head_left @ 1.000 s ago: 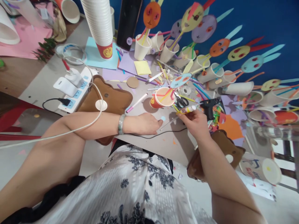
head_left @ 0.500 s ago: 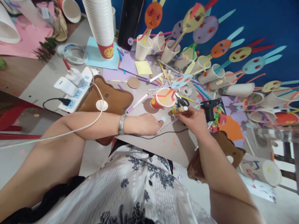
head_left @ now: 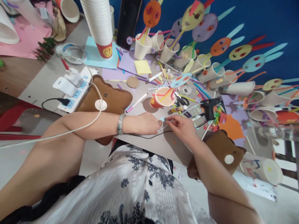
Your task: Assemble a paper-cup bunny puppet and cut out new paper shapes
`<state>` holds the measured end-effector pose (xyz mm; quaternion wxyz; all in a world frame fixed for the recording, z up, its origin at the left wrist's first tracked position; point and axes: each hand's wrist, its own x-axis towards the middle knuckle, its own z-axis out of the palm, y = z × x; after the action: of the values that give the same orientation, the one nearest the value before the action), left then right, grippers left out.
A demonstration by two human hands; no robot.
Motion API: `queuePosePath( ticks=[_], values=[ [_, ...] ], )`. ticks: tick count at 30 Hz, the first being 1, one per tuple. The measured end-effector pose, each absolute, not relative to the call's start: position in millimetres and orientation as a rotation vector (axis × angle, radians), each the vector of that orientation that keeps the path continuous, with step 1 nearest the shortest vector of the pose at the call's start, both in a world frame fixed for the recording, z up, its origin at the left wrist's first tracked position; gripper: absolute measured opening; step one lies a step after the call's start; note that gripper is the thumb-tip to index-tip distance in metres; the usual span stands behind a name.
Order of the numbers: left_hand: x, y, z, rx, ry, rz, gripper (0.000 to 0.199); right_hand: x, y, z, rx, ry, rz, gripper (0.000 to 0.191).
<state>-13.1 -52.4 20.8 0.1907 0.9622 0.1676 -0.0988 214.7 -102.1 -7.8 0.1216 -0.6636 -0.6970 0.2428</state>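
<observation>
My left hand (head_left: 147, 123) rests low over the table, fingers curled closed; what they hold, if anything, is hidden. Close to its fingertips is a small light blue paper piece (head_left: 163, 119). My right hand (head_left: 181, 128) faces it with thumb and fingers pinched together beside that piece; anything between them is too small to name. A thin, clear strip (head_left: 163, 127) lies between both hands. Just beyond them sits a yellow-and-white tube (head_left: 179, 109), untouched. A red paper cup (head_left: 161, 99) with a light blue paper face (head_left: 181, 80) on straw-like strips stands behind the hands.
A black glue gun (head_left: 208, 109) lies right of my right hand, scissors (head_left: 181, 101) behind the tube. Several cup figures (head_left: 202, 63) line the blue wall. A cup stack (head_left: 99, 28), power strip (head_left: 76, 93), white cable (head_left: 99, 93) and brown cushion (head_left: 112, 93) are left.
My right hand has let go of the yellow-and-white tube and moved left and down, close to my left hand. My left hand has hardly moved.
</observation>
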Motion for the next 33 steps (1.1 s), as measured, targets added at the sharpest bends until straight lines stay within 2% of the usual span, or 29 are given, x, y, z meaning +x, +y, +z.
queuePosePath(
  ticks=[6, 19, 27, 33],
  values=[
    [-11.7, -52.5, 20.8, 2.724, 0.455, -0.229, 0.028, 210.1, -98.4, -12.6, -1.992, -2.039, 0.673, 0.024],
    [-11.5, -51.8, 8.2, 2.741, 0.466, -0.158, 0.024, 195.0, -86.2, -6.3, -2.129, -2.202, 0.557, 0.014],
    [-12.0, -48.3, 22.4, 2.606, 0.712, -0.106, 0.028, 198.8, -93.4, -6.9, -1.992, -2.1, 0.642, 0.01],
    [-13.2, -41.7, 25.9, 2.184, 0.868, 0.116, 0.029, 197.0, -120.4, 6.3, -1.773, -1.883, 0.505, 0.022]
  ],
)
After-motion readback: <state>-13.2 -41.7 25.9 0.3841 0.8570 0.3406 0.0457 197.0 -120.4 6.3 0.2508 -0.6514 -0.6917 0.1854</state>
